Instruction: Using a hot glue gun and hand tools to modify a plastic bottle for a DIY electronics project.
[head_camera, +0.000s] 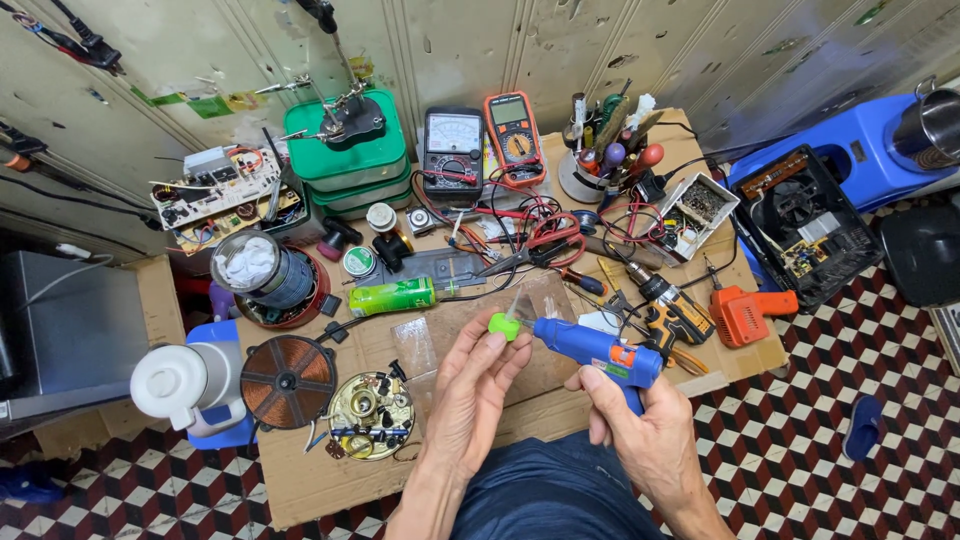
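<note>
My right hand (640, 420) grips the handle of a blue glue gun (596, 350) with an orange trigger, its nozzle pointing left. My left hand (478, 385) holds a small bright green part (503, 326) between fingertips, right at the gun's nozzle. Both hands hover over a brown cardboard-covered work table (320, 480), above my lap in blue trousers.
The table holds a green cylinder (392, 297), copper coil (288, 381), round circuit assembly (371, 414), scissors (540, 245), two multimeters (485, 150), cordless drill (672, 312), orange drill (745, 312), green boxes (350, 160), tool cup (605, 160). A blue appliance (860, 150) stands right.
</note>
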